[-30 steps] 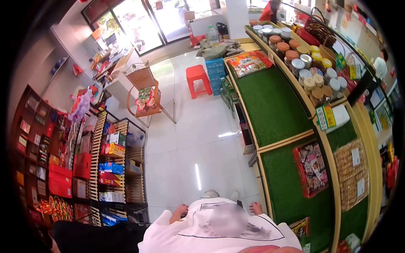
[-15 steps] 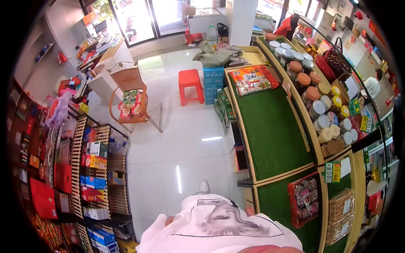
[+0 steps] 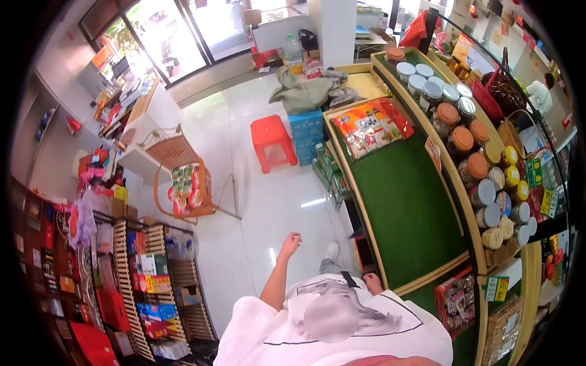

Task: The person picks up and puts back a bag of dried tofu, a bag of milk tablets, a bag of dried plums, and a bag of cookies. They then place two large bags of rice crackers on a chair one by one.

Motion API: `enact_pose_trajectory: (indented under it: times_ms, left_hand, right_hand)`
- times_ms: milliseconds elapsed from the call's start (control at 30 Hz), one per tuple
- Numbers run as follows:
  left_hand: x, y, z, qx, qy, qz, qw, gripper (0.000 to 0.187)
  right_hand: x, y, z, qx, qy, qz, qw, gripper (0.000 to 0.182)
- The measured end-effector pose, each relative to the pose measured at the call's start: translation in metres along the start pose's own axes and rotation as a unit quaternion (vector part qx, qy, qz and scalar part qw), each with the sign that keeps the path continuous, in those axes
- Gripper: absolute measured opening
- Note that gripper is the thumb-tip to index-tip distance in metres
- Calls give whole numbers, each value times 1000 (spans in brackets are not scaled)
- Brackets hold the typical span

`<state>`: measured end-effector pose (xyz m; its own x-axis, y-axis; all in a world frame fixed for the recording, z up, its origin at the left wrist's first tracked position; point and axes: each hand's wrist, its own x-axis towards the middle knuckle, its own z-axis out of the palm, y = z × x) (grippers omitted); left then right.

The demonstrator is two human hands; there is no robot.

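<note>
My left hand (image 3: 292, 243) is out in front of my body over the white tiled floor, its fingers loosely curled, and what it holds, if anything, is too small to tell. Low at my right side, my right hand (image 3: 372, 283) is beside the wooden edge of the green-lined display shelf (image 3: 415, 213); its fingers are too small to make out. Red and orange food packets (image 3: 370, 127) lie at the far end of that shelf. A dark strap hangs at the hem of my white shirt (image 3: 274, 323).
A red stool (image 3: 273, 143) stands ahead beside blue boxes (image 3: 306, 129). A wicker chair (image 3: 177, 152) holding packaged goods is on the left, beyond a slatted rack (image 3: 125, 262). Lidded jars (image 3: 461, 139) line the right display. A person (image 3: 540, 96) is at the far right.
My left hand has come forward into view from beside my shirt. More of my right hand shows. The view has shifted, and the stool, chair and shelf appear nearer.
</note>
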<state>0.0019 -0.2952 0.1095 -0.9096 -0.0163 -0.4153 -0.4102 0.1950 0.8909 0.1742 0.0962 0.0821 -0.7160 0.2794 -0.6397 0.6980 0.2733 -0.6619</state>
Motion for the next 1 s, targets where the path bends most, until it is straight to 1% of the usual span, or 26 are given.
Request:
enact_pose_trajectory:
  times_ms: [67, 100, 200, 233, 300, 333, 367, 400, 433, 467, 500, 533, 567, 600, 633, 667, 700, 733, 767, 800, 833, 867, 900, 933, 967, 1000]
  left_hand:
    - [32, 21, 15, -1, -8, -17, 1000, 42]
    - [41, 27, 18, 0, -13, -28, 1000, 42]
    - [81, -9, 7, 178, -61, -84, 979, 38]
    - [93, -19, -2, 182, -35, -129, 974, 38]
    - [106, -32, -15, 184, 12, -217, 959, 38]
    - [115, -30, -19, 214, 20, -205, 955, 38]
    - [131, -25, -23, 243, 28, -190, 951, 38]
    - [149, -17, -23, 272, 36, -172, 946, 37]
    - [171, -1, -20, 283, 25, -127, 950, 33]
    - [199, 22, -15, 286, 19, -81, 955, 33]
    - [235, 50, -5, 292, 5, -32, 956, 33]
    - [266, 76, 9, 298, -24, 27, 954, 33]
    - [308, 107, 26, 296, -52, 75, 951, 32]
    - [366, 145, 50, 296, -113, 136, 938, 31]
    - [419, 174, 68, 285, -137, 264, 911, 32]
    - [459, 198, 91, 251, -171, 304, 903, 31]
    - [501, 226, 119, 327, -173, 320, 872, 34]
    - [529, 263, 131, 296, -215, 366, 856, 37]
    - [553, 284, 145, 247, -206, 383, 866, 41]
    - [619, 265, 152, 263, -174, 537, 782, 43]
    - [646, 274, 156, 329, -200, 446, 808, 50]
    - [670, 278, 180, 388, -146, 450, 791, 60]
    - [695, 286, 177, 386, -154, 501, 759, 66]
    - [721, 284, 181, 448, -100, 546, 701, 67]
    - [735, 290, 184, 462, -163, 482, 726, 67]
    - [744, 302, 185, 476, -222, 414, 744, 66]
  right_hand:
    - [25, -34, -3, 30, 5, 31, 999, 27]
    - [45, -40, -4, 65, -7, 69, 995, 27]
    - [75, -84, -13, 23, -6, 72, 997, 27]
    - [112, -55, -5, 21, -18, 5, 1000, 27]
    - [136, -62, -7, 54, -40, -2, 998, 26]
    - [151, -59, -10, 68, -48, -7, 997, 26]
    - [165, -58, -4, 117, -28, 7, 993, 25]
    - [166, -82, -6, 105, 5, 18, 994, 24]
    - [172, -99, -9, 140, 5, 51, 989, 23]
    - [175, -113, -10, 179, 6, 87, 980, 24]
    - [173, -136, -15, 242, 7, 135, 961, 24]
    - [171, -176, -22, 316, 20, 181, 931, 26]
    - [185, -199, -23, 350, 29, 156, 923, 27]
    - [191, -215, -17, 400, 67, 131, 905, 29]
    - [213, -234, 2, 438, 133, 130, 879, 28]
    - [235, -244, 15, 450, 146, 109, 874, 27]
    - [253, -264, 26, 451, 203, 77, 866, 24]
    - [286, -270, 50, 421, 214, 65, 879, 24]
    - [326, -282, 54, 335, 268, 73, 900, 29]
    - [346, -302, 53, 295, 292, 44, 909, 36]
    - [360, -321, 53, 264, 279, 42, 922, 42]
    - [364, -340, 42, 315, 233, 88, 916, 49]
    - [408, -340, 73, 331, 297, 96, 890, 52]
    - [442, -341, 83, 324, 280, 96, 899, 63]
    - [432, -374, 72, 335, 245, 104, 904, 67]
    - [440, -392, 71, 344, 236, 97, 903, 71]
